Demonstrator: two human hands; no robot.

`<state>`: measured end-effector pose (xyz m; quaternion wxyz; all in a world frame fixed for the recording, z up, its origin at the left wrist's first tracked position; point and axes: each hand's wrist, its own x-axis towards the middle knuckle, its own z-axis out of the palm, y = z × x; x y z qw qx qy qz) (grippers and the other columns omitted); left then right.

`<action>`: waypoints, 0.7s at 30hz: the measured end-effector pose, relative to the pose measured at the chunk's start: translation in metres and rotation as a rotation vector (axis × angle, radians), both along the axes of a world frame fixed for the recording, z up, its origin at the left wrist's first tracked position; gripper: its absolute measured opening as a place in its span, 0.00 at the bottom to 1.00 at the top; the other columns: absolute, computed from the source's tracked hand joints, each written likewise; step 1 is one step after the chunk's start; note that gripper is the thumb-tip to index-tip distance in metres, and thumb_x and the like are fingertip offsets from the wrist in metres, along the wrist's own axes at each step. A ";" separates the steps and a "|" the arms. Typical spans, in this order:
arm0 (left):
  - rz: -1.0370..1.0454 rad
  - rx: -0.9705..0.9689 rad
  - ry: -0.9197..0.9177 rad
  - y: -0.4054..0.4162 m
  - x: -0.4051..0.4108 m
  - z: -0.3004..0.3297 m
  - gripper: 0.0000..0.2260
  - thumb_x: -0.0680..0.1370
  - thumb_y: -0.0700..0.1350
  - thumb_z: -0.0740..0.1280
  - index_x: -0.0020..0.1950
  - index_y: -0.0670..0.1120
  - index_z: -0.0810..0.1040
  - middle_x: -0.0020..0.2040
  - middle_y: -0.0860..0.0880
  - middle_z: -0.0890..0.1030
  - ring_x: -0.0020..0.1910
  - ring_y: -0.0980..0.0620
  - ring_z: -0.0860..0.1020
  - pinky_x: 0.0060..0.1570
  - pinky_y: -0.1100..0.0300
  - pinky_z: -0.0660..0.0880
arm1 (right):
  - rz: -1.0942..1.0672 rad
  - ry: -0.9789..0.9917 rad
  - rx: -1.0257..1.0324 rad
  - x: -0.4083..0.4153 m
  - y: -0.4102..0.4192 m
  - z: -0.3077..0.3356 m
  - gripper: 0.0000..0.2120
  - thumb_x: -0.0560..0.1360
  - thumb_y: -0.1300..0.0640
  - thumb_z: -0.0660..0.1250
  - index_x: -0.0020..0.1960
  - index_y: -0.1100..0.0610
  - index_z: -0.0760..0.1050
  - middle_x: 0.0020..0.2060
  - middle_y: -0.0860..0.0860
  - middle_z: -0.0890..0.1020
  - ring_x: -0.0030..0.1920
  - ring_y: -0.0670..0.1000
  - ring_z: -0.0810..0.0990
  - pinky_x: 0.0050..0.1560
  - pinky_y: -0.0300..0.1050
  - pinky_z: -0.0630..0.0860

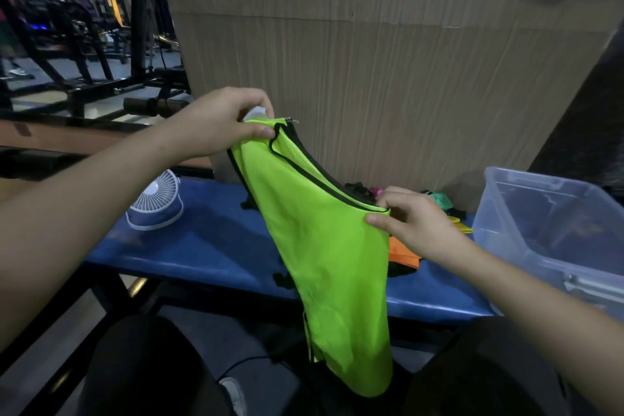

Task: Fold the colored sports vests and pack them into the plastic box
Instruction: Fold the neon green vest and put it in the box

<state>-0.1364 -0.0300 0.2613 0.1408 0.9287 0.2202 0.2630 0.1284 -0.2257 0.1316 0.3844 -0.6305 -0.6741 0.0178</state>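
Lime-green mesh with black trim hangs between both hands: the green vest [324, 246] is held up over the blue bench [209, 257], its hem dangling past the bench's near edge toward the person's knees. At about ten o'clock from the vest's middle, the left hand [219, 125] pinches one shoulder strap between thumb and curled fingers. At about two o'clock, lower down, the right hand [415, 223] pinches the other strap the same way, so the neckline slopes down from left to right. To fold it well, I would level the two straps first, let the cloth hang flat and untwisted, then lay it on the bench and bring the sides together. Farther right, at three o'clock from the grip, more vests [405, 257] lie heaped on the bench, orange and teal among them. The plastic box [526, 223] stands open beyond them, apparently holding no vest yet.
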 end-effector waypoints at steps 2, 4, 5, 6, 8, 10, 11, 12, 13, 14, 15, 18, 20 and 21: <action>0.013 0.014 0.009 -0.002 -0.002 0.000 0.05 0.76 0.48 0.73 0.45 0.54 0.78 0.42 0.54 0.80 0.45 0.51 0.78 0.47 0.48 0.74 | -0.011 -0.067 0.063 -0.004 -0.003 0.004 0.08 0.73 0.52 0.73 0.41 0.54 0.77 0.35 0.41 0.75 0.39 0.37 0.75 0.43 0.32 0.68; 0.017 0.020 0.005 -0.005 -0.006 0.003 0.04 0.77 0.50 0.72 0.46 0.54 0.78 0.43 0.53 0.81 0.46 0.51 0.78 0.46 0.50 0.73 | -0.044 -0.042 0.053 -0.004 -0.006 0.005 0.07 0.73 0.55 0.75 0.43 0.55 0.78 0.32 0.48 0.77 0.34 0.41 0.72 0.40 0.43 0.71; 0.018 0.015 -0.005 -0.006 -0.009 0.005 0.04 0.77 0.51 0.72 0.46 0.54 0.78 0.43 0.52 0.81 0.46 0.50 0.78 0.46 0.49 0.74 | -0.056 0.003 0.030 -0.005 -0.008 0.006 0.07 0.73 0.56 0.76 0.45 0.53 0.78 0.32 0.55 0.78 0.34 0.49 0.73 0.40 0.50 0.72; 0.022 0.015 -0.018 -0.007 -0.013 0.008 0.05 0.77 0.51 0.72 0.46 0.54 0.78 0.44 0.51 0.81 0.46 0.49 0.79 0.46 0.49 0.74 | -0.053 0.063 0.019 -0.008 -0.010 0.009 0.08 0.73 0.55 0.76 0.46 0.52 0.77 0.34 0.59 0.78 0.34 0.53 0.72 0.40 0.54 0.73; 0.039 0.036 -0.048 -0.011 -0.020 0.017 0.05 0.77 0.51 0.73 0.45 0.54 0.78 0.43 0.51 0.81 0.46 0.48 0.79 0.46 0.49 0.74 | -0.004 0.171 0.028 -0.016 -0.016 0.017 0.10 0.73 0.55 0.77 0.46 0.51 0.75 0.35 0.59 0.78 0.36 0.49 0.70 0.40 0.55 0.74; 0.056 0.067 -0.100 -0.017 -0.026 0.028 0.06 0.77 0.51 0.73 0.45 0.54 0.77 0.42 0.52 0.80 0.44 0.51 0.77 0.44 0.54 0.73 | 0.044 0.162 0.053 -0.029 -0.023 0.028 0.10 0.74 0.52 0.75 0.44 0.52 0.74 0.31 0.53 0.73 0.35 0.47 0.68 0.37 0.48 0.68; 0.061 0.078 -0.129 -0.020 -0.028 0.034 0.05 0.77 0.50 0.73 0.45 0.53 0.77 0.42 0.53 0.80 0.42 0.55 0.77 0.43 0.57 0.72 | 0.067 0.145 0.057 -0.036 -0.026 0.035 0.11 0.75 0.51 0.74 0.43 0.52 0.73 0.31 0.51 0.71 0.34 0.47 0.67 0.36 0.47 0.66; 0.069 0.092 -0.153 -0.023 -0.031 0.040 0.05 0.77 0.49 0.73 0.46 0.52 0.78 0.41 0.53 0.79 0.40 0.61 0.75 0.42 0.62 0.70 | 0.089 0.132 0.054 -0.043 -0.028 0.041 0.12 0.75 0.50 0.74 0.43 0.53 0.72 0.31 0.53 0.71 0.33 0.50 0.66 0.36 0.48 0.65; 0.085 0.114 -0.172 -0.028 -0.033 0.046 0.04 0.77 0.48 0.72 0.47 0.51 0.78 0.40 0.54 0.78 0.37 0.65 0.73 0.39 0.68 0.68 | 0.118 0.122 0.045 -0.050 -0.030 0.048 0.12 0.75 0.49 0.73 0.42 0.53 0.72 0.32 0.56 0.71 0.34 0.55 0.67 0.36 0.49 0.65; 0.100 0.136 -0.189 -0.032 -0.034 0.051 0.04 0.77 0.47 0.72 0.48 0.50 0.78 0.40 0.54 0.77 0.36 0.65 0.72 0.37 0.70 0.67 | 0.157 0.132 0.029 -0.056 -0.032 0.054 0.13 0.74 0.49 0.73 0.42 0.54 0.72 0.34 0.58 0.72 0.34 0.56 0.68 0.36 0.50 0.66; 0.107 0.152 -0.207 -0.036 -0.036 0.055 0.03 0.78 0.47 0.71 0.50 0.50 0.79 0.41 0.53 0.77 0.37 0.63 0.72 0.38 0.68 0.68 | 0.195 0.166 0.001 -0.061 -0.033 0.060 0.13 0.73 0.52 0.74 0.42 0.56 0.71 0.34 0.59 0.72 0.34 0.55 0.69 0.36 0.51 0.67; 0.113 0.180 -0.252 -0.046 -0.041 0.066 0.04 0.78 0.47 0.71 0.52 0.51 0.80 0.45 0.51 0.79 0.43 0.56 0.72 0.42 0.64 0.69 | 0.210 0.206 -0.073 -0.067 -0.032 0.077 0.14 0.71 0.62 0.78 0.40 0.58 0.71 0.33 0.51 0.75 0.34 0.44 0.72 0.35 0.42 0.69; 0.118 0.156 -0.277 -0.043 -0.042 0.071 0.04 0.78 0.49 0.71 0.52 0.53 0.80 0.43 0.57 0.77 0.41 0.59 0.72 0.45 0.62 0.69 | 0.164 0.178 -0.090 -0.068 -0.029 0.088 0.14 0.70 0.61 0.78 0.40 0.60 0.72 0.33 0.53 0.78 0.34 0.43 0.75 0.35 0.42 0.72; 0.119 0.140 -0.282 -0.041 -0.041 0.074 0.04 0.78 0.49 0.71 0.52 0.53 0.80 0.42 0.60 0.75 0.40 0.61 0.72 0.47 0.60 0.68 | 0.138 0.171 -0.097 -0.068 -0.027 0.093 0.15 0.70 0.59 0.79 0.41 0.61 0.72 0.35 0.57 0.80 0.36 0.44 0.76 0.38 0.46 0.74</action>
